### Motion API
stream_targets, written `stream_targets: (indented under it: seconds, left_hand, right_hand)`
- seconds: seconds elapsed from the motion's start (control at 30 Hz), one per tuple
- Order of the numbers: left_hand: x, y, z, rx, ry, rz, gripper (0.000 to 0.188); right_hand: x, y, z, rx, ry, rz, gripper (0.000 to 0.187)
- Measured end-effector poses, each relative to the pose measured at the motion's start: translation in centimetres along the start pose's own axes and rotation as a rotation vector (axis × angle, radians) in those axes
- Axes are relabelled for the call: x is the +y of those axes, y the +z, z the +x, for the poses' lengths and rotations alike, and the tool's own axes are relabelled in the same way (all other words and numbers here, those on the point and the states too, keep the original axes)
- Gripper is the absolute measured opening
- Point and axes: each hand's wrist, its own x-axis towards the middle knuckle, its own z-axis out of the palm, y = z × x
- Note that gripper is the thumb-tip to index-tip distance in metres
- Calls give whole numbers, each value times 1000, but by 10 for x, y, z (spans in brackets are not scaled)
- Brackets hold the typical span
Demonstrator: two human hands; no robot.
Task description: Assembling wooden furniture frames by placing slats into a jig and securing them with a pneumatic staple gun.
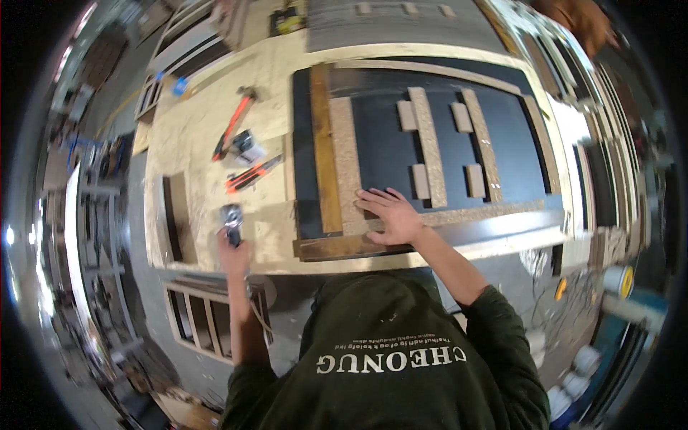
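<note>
On the pale chipboard desk (193, 136), toward its left side, an orange-handled hammer (233, 123) lay at a slant, with a small dark-and-white tool (245, 145) just beside its handle end and an orange-and-black utility knife (252, 174) a little nearer the person. Near the front edge, the left hand (233, 254) was wrapped around a small dark and silver handheld tool (231, 223), fingers curled tight on its body; a thin cord trailed down along the forearm. To the right lay a large black panel (380, 150) framed with wood strips, a brown wooden batten (324, 150) and a speckled chipboard strip (347, 161) running up its left side. The right hand (390, 213) lay flat with fingers spread, pressing on the lower end of that chipboard strip where it met another chipboard strip (487, 212) along the panel's near edge. Further right, two long chipboard slats (428, 143) with short blocks beside them rested on the black surface.
</note>
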Motion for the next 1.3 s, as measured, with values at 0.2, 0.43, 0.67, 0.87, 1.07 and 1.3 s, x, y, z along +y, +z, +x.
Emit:
stream_targets:
  seconds: [0.2, 0.43, 0.67, 0.87, 1.07, 1.3]
  left_hand:
    - [109, -48, 1, -367, -263, -308, 22]
    - [176, 8, 2, -826, 55, -31, 28]
    - [183, 42, 10, -915, 304, 375, 42]
    - [193, 48, 12, -913, 382, 509, 40]
    - [196, 51, 11, -946, 373, 507, 39]
    - [200, 52, 9, -971, 431, 494, 38]
  right_hand:
    - [3, -11, 2, -20, -30, -31, 70]
    - [12, 0, -4, 10, -53, -62, 72]
    - [12, 0, -2, -27, -11, -30, 69]
    - [9, -5, 1, -82, 9, -70, 73]
    - [10, -2, 1, -81, 7, -96, 71]
    - [6, -4, 0, -117, 24, -75, 68]
